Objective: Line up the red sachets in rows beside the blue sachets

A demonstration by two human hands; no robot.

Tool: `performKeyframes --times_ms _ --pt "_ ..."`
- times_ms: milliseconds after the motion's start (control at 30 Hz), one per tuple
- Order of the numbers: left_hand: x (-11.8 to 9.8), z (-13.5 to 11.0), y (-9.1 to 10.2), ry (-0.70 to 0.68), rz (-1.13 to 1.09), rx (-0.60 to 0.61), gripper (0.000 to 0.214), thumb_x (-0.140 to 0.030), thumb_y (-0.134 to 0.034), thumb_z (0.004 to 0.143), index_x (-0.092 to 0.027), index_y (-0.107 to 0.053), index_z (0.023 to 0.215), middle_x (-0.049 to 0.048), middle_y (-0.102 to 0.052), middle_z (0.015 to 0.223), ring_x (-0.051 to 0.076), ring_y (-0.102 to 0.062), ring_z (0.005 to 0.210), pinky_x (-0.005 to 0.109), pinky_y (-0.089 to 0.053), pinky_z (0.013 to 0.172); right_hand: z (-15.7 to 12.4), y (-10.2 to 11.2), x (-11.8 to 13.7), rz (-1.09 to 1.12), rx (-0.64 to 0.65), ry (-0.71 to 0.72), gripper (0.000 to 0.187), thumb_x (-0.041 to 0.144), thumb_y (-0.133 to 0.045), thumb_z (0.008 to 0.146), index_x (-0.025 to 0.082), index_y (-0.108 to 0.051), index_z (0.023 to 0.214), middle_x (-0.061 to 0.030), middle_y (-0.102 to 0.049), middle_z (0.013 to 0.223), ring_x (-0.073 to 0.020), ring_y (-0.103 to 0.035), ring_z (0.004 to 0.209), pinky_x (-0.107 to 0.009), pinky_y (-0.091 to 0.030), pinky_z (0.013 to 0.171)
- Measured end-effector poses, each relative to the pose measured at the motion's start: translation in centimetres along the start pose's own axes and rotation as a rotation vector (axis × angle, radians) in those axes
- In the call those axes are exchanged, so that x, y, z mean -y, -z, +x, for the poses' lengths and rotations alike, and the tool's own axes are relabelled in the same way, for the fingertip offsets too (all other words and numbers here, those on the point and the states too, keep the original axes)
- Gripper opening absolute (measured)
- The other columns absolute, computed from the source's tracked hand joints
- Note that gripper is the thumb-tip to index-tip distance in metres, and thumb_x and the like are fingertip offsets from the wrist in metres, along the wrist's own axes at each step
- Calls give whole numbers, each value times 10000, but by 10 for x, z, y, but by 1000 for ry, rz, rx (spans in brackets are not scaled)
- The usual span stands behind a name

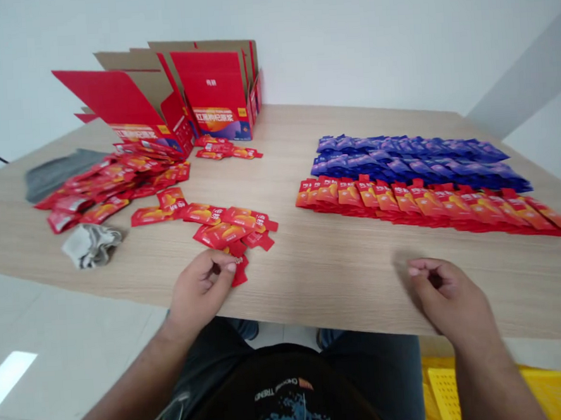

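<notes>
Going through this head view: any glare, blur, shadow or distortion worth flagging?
In the head view, a bright glare patch lies on the floor at lower left; the wide lens bows the table edges; the right hand looks slightly soft, perhaps blurred, and a faint shadow falls on the table beside it.

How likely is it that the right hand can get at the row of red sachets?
Likely yes: the right hand is by the wooden table's near edge, and only bare wood lies between it and the row of red sachets, with nothing standing in the way.
</notes>
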State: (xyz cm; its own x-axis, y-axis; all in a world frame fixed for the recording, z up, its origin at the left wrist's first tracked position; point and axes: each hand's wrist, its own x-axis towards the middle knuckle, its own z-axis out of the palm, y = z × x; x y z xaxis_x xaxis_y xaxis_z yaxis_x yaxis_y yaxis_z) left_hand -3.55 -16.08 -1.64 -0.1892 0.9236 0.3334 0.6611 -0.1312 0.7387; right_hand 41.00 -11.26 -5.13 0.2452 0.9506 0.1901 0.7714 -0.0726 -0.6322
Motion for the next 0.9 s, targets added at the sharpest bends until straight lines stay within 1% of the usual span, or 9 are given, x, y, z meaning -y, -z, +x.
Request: performKeyframes --times_ms 67,133,233,333,467,567,667,800,900 --pt "15 12 11 51 161 -55 217 -429 -627 932 -230 -711 932 50 -752 884 233 -698 773 372 -568 753 3 -1 -3 -10 8 -18 474 646 -615 802 241 -768 996 -88 -759 859 -280 -678 737 -439 -532 723" --pt "26 27 18 72 310 -58 267 -435 -618 919 -212 -714 1030 96 -767 1001 279 -716 866 431 -587 835 6 -2 -5 -8 20 -31 483 652 -613 799 241 -767 1001 -83 -750 835 -281 -673 719 -448 -534 718" --pt "32 48 20 53 486 7 392 -431 -637 912 -182 -691 1209 168 -756 1223 369 -697 1149 529 -549 1052 7 -3 -5 -14 4 -1 474 645 -612 801 240 -771 988 -89 -747 826 -287 -674 725 -457 -541 730" --pt "27 62 17 70 574 113 470 -443 -693 896 -179 -672 1284 187 -737 1311 403 -648 1269 556 -511 1127 5 -3 -4 -35 -28 22 469 634 -604 805 235 -777 981 -106 -754 853 -299 -681 753 -476 -545 760" --pt "21 70 13 162 490 125 491 -424 -764 829 -205 -685 1261 154 -753 1266 358 -703 1139 487 -571 1026 3 -3 -4 -45 -21 18 479 636 -594 806 229 -777 979 -116 -759 877 -308 -689 779 -487 -546 778" --pt "20 74 12 259 375 108 344 -375 -721 826 -228 -717 1138 99 -781 1125 294 -727 949 423 -590 906 3 -3 -3 -56 -13 34 472 628 -583 815 228 -775 976 -112 -753 868 -307 -690 788 -484 -546 787" --pt "19 77 13 303 308 88 179 -343 -652 845 -240 -727 971 54 -781 947 264 -721 854 387 -574 838 3 -4 -1 -64 -16 76 454 614 -583 829 226 -772 969 -112 -748 870 -303 -681 793 -480 -545 802" --pt "16 78 13 362 216 27 119 -299 -633 837 -237 -714 898 6 -739 775 220 -682 678 347 -541 702 2 -4 3 -63 -21 119 422 593 -588 839 227 -764 954 -105 -733 845 -298 -666 785 -476 -544 814" --pt "18 75 14 423 138 -77 95 -277 -639 864 -219 -701 907 -22 -694 709 172 -597 516 327 -493 576 1 -3 5 -60 -19 120 404 584 -595 852 231 -761 957 -105 -732 847 -288 -656 773 -463 -543 805"
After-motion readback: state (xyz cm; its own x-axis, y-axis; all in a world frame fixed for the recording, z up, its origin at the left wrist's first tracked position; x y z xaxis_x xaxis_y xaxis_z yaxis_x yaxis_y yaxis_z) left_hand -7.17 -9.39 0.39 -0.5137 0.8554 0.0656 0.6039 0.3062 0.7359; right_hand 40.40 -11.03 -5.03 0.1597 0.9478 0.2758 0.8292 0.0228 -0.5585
